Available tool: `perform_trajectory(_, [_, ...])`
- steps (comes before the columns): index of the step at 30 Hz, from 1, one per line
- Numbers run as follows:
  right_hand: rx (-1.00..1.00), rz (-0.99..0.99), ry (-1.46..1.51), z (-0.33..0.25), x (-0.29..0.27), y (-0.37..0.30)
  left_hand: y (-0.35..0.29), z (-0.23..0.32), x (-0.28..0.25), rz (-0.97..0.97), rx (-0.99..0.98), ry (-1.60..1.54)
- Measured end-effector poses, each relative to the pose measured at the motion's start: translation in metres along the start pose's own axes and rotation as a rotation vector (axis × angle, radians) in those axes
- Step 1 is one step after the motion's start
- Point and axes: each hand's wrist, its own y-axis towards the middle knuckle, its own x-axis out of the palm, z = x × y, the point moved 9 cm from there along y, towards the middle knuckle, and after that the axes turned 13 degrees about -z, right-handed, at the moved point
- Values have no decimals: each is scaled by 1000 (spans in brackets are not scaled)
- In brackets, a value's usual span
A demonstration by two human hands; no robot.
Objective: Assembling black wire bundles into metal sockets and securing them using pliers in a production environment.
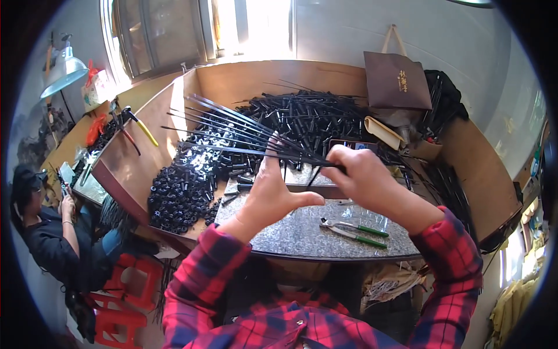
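Observation:
My right hand (361, 172) is closed around one end of a bundle of long thin black strips (232, 129). From that grip the strips fan out to the left, above the work surface. My left hand (268, 195) is held up beside the bundle with its thumb stretched away from the fingers. Several strips cross at its fingertips, and the fingers are not closed round them. Below the hands, pliers with green handles (367, 238) lie on a speckled grey slab (279, 235).
A wooden-walled bench (465, 152) encloses heaps of black tubular parts (180, 198). Yellow-handled pliers (144, 131) hang on its left wall. A brown paper bag (398, 81) stands at the back right. At far left, a person (55, 232) sits near red stools (125, 302).

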Motion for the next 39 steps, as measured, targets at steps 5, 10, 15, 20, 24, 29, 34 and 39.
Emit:
perform_trajectory(5, [-27, -3, -94, -19, 22, 29, -6, -10, 11, 82, 43, -151])
perform_trajectory(10, [-82, 36, -90, -39, 21, 30, -9, -13, 8, 245, 122, -309])
perform_trajectory(15, [-106, 2, 25, -32, 37, -6, -22, -37, -31, 402, 147, -168])
perform_trajectory(20, [-47, -225, 431, -15, 69, -57, -21, -35, -66, 469, 55, -234])
perform_trajectory(24, [84, -434, 664, -22, 63, -80, -14, -15, -66, 357, -102, -104])
perform_trajectory(29, [226, -629, 1098, -19, 80, -101, 30, -38, -46, -21, -103, -362])
perform_trajectory(34, [232, -427, 1231, -5, 102, -101, 64, -11, -42, 33, 126, -173])
perform_trajectory(39, [230, -377, 1009, 24, 187, -116, 41, -10, 0, 42, 401, 34])
